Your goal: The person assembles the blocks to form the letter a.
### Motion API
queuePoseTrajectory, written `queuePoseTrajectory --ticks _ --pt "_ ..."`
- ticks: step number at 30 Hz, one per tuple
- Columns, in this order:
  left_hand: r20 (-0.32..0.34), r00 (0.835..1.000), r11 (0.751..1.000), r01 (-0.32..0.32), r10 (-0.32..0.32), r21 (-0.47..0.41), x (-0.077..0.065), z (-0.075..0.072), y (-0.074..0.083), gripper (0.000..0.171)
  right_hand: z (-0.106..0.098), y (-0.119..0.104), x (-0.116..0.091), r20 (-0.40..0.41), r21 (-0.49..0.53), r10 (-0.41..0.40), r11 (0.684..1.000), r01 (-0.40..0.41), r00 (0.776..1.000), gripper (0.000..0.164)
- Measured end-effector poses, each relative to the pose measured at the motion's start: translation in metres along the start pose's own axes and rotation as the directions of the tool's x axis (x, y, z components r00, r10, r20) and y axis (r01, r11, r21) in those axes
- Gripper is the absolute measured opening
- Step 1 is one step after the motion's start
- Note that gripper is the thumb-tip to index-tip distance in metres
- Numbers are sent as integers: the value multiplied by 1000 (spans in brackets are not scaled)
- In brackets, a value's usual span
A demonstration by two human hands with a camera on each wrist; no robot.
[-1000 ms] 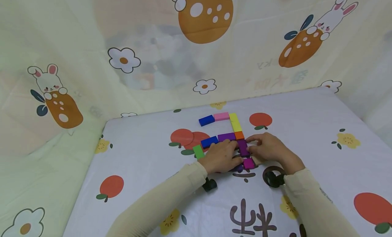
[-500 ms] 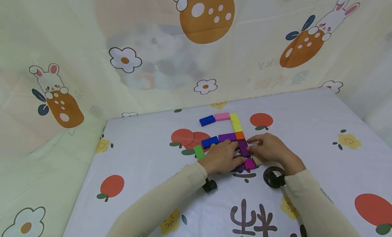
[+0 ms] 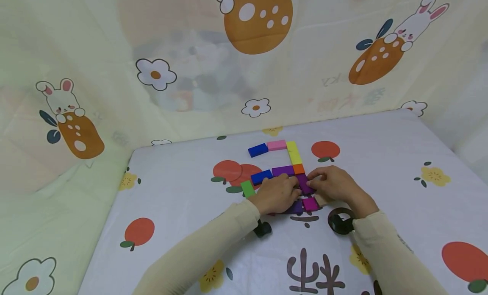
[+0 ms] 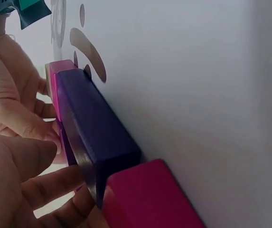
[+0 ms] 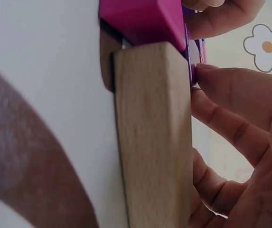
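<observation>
Both hands meet at a purple block (image 3: 306,186) within an outline of coloured wooden blocks. With its thumb and index finger, the right hand (image 3: 337,185) holds this block at its right side. From the left, the left hand (image 3: 277,194) touches it with extended fingers, hiding part of the row beneath. Below it lie a magenta block (image 3: 310,204) and a dark purple block (image 4: 100,121). A plain wood block (image 5: 147,133) meets the magenta one under the right hand. An orange block (image 3: 298,168) sits just above the purple block.
A yellow block (image 3: 293,153), a pink block (image 3: 276,145) and a blue block (image 3: 258,150) form the far part. Another purple block (image 3: 283,171) continues left towards a second blue block (image 3: 261,176) and a green block (image 3: 248,188). A patterned cloth (image 3: 183,227) covers the table.
The left thumb has drawn back leftward, uncovering more of the dark purple block. The purple block's lower end has shifted slightly right and up. The other blocks stay put.
</observation>
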State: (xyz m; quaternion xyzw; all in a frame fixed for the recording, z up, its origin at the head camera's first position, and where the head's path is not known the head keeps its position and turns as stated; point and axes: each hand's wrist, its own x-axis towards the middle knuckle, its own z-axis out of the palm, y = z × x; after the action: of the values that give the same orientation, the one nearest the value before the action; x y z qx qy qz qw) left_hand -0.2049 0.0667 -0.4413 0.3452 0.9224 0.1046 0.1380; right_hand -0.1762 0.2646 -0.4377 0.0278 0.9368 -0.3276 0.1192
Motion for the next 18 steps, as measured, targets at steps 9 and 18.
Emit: queuePoseTrajectory --ticks 9,18 --pt "-2 1000 1000 17 -17 6 -1 -1 2 34 2 -1 1 -18 12 12 1000 -12 1000 22" --pt "-2 1000 999 26 -26 -18 -4 -1 1 38 2 1 -2 -23 14 8 1000 -7 1000 23"
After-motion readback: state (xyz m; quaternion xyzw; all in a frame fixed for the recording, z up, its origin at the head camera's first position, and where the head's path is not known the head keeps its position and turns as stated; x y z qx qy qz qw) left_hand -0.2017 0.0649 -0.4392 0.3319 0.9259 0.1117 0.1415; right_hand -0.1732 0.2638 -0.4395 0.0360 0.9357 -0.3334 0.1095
